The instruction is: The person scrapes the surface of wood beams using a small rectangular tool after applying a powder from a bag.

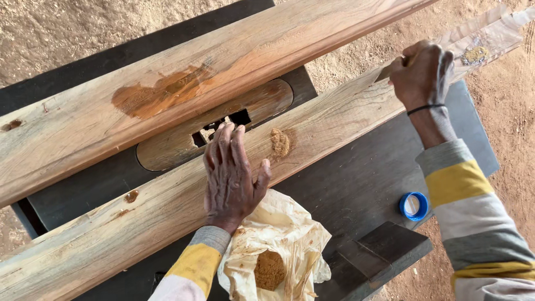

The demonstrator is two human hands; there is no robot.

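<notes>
My left hand [231, 175] lies flat, fingers spread, on the near plank [167, 206] beside a sawdust pile [280, 142]. My right hand [423, 72] grips the plank's far stretch (whatever it pinches stays hidden).

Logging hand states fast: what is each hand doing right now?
Left hand: open, flat on the near plank.
Right hand: closed on that plank's far edge; anything held in it cannot be told.

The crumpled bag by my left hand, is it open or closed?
Open: the crumpled bag lies spread, exposing a pile of brown sawdust inside.
</notes>
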